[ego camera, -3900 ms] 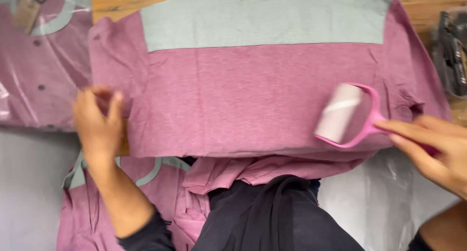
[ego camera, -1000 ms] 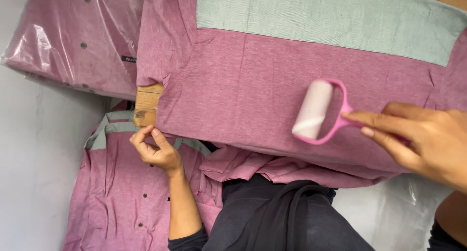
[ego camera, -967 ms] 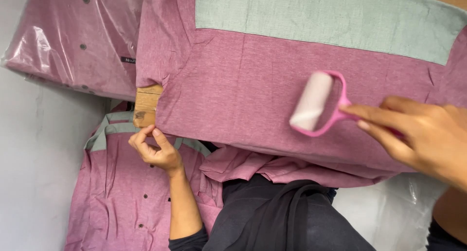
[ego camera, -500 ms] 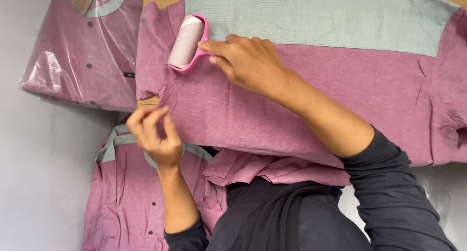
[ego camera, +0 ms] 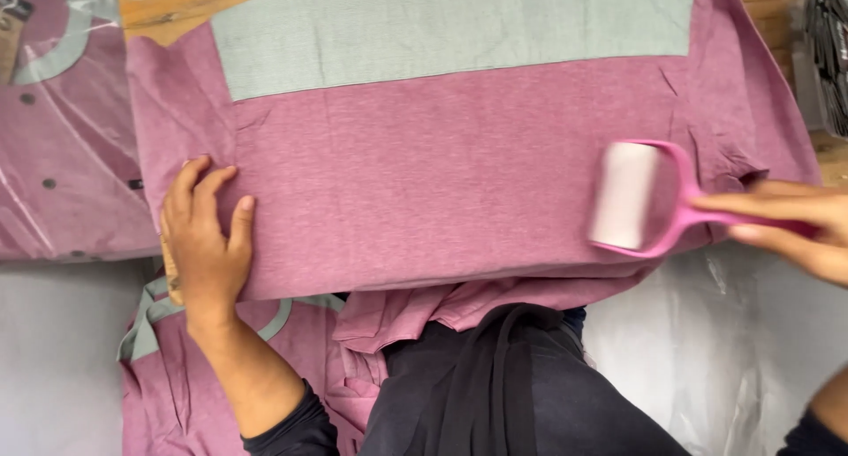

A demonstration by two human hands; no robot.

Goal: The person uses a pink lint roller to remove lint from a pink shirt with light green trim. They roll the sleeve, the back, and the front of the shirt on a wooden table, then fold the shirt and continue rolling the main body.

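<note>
Pressing our left hand flat, fingers spread, on the mauve-and-grey cotton shirt, our right hand fingers grip the pink plastic lint roller.

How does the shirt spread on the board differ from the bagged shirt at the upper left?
The spread shirt lies bare and flat, while the bagged shirt sits inside clear plastic. The spread shirt shows a plain side with a wide grey-green panel; the bagged shirt shows dark buttons and a curved grey-green collar. The left hand presses the spread shirt and the right hand holds a pink lint roller over it; nothing touches the bagged shirt. Both are mauve with grey-green trim.
</note>
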